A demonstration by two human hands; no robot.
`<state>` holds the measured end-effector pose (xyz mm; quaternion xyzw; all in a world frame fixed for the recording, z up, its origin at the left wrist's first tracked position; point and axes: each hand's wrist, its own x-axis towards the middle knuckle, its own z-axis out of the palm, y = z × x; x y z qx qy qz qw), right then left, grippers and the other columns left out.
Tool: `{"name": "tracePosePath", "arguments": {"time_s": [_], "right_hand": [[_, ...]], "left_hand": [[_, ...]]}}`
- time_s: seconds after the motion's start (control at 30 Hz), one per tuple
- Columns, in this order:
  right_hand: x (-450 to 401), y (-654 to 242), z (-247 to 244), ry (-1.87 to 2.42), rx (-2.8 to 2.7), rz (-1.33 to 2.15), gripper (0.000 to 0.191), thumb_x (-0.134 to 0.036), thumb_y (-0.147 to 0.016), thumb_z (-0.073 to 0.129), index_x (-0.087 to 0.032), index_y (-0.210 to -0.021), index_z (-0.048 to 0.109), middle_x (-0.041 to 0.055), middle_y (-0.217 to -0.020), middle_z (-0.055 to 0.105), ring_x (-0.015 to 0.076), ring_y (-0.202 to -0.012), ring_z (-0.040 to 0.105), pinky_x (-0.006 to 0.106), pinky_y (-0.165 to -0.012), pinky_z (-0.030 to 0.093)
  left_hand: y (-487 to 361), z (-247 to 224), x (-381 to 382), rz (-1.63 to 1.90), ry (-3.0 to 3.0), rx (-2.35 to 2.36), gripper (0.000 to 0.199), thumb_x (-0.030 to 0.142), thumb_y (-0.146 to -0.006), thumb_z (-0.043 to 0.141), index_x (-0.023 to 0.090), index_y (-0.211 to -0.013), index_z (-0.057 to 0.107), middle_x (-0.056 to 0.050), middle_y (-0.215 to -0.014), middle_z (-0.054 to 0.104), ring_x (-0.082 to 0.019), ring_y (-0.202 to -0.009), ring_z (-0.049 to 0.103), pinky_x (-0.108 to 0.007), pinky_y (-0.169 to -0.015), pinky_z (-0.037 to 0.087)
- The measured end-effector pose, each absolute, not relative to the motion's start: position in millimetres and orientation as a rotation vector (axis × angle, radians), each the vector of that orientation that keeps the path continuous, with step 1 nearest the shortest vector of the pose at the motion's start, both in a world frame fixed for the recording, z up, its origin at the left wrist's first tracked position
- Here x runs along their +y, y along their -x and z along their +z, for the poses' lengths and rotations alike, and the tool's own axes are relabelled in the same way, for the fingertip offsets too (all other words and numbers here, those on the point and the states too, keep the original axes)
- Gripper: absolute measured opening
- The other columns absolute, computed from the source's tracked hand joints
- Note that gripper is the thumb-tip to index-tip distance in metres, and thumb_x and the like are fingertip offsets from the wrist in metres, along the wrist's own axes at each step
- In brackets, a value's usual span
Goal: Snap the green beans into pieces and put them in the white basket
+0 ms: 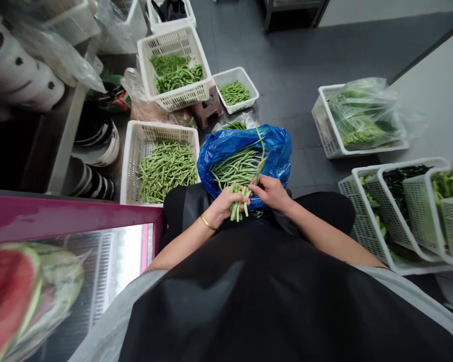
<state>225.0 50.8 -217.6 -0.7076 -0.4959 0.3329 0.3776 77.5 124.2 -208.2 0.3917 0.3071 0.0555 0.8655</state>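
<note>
My left hand (226, 203) is closed around a bunch of short green bean pieces (237, 212). Right beside it, my right hand (271, 192) pinches a long green bean (261, 168), which sticks up and away from me. Both hands are over the near edge of a blue plastic bag (281, 143) between my knees. Long whole beans (236, 168) lie inside the open bag. To the left, a white basket (130, 151) holds many short bean pieces (166, 173).
Beyond the bag stand a small white basket (252, 95) of beans and a larger basket (204, 93) of greens on a stool. Vegetable baskets (326, 136) line the right side. A pink-edged cabinet (71, 218) with cut watermelon (7, 296) is close at my left.
</note>
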Motion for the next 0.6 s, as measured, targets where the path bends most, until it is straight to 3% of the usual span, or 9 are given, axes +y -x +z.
{"name": "tracePosePath", "arguments": {"time_s": [0.1, 0.27, 0.43, 0.5, 0.6], "right_hand": [[51, -228, -234, 2.115, -1.389, 0.627, 0.014, -0.025, -0.080, 0.052, -0.018, -0.068, 0.051, 0.0098, -0.076, 0.062, 0.0196, -0.072, 0.058, 0.027, -0.063, 0.041], [40, -213, -237, 1.960, -1.376, 1.216, 0.019, -0.033, -0.083, 0.049, -0.020, -0.070, 0.050, -0.0018, -0.054, 0.054, 0.0137, -0.050, 0.053, 0.024, -0.053, 0.036], [42, -197, -220, 1.897, -1.665, 1.231, 0.026, -0.032, -0.073, 0.063, -0.019, -0.056, 0.048, -0.0011, -0.054, 0.053, 0.0120, -0.052, 0.048, 0.024, -0.054, 0.030], [45, -210, -210, 1.869, -1.729, 1.278, 0.029, -0.038, -0.076, 0.060, -0.019, -0.056, 0.050, -0.0019, -0.052, 0.052, 0.0111, -0.051, 0.046, 0.023, -0.053, 0.029], [49, -239, -197, 1.971, -1.684, 1.088, 0.032, -0.041, -0.084, 0.046, -0.018, -0.064, 0.052, -0.0013, -0.057, 0.054, 0.0111, -0.055, 0.048, 0.022, -0.055, 0.030]], "left_hand": [[-75, -206, 127, 0.130, -0.773, 0.627, 0.025, 0.019, -0.051, 0.064, 0.011, -0.073, 0.055, 0.000, -0.055, 0.058, -0.006, -0.038, 0.043, -0.020, -0.039, 0.031], [-79, -217, 138, 0.375, -0.889, 0.760, 0.030, 0.020, -0.053, 0.069, 0.015, -0.072, 0.047, 0.000, -0.066, 0.061, -0.007, -0.049, 0.049, -0.021, -0.050, 0.039], [-83, -232, 142, 0.350, -1.274, 0.776, 0.032, 0.023, -0.051, 0.075, 0.015, -0.072, 0.052, 0.004, -0.060, 0.052, -0.008, -0.055, 0.046, -0.021, -0.056, 0.037], [-82, -233, 142, 0.289, -1.359, 0.743, 0.031, 0.024, -0.052, 0.074, 0.014, -0.071, 0.052, 0.005, -0.060, 0.050, -0.007, -0.055, 0.043, -0.021, -0.056, 0.035], [-78, -229, 145, 0.170, -1.449, 0.633, 0.028, 0.027, -0.056, 0.071, 0.013, -0.074, 0.054, 0.005, -0.061, 0.050, -0.008, -0.056, 0.043, -0.022, -0.057, 0.035]]}}
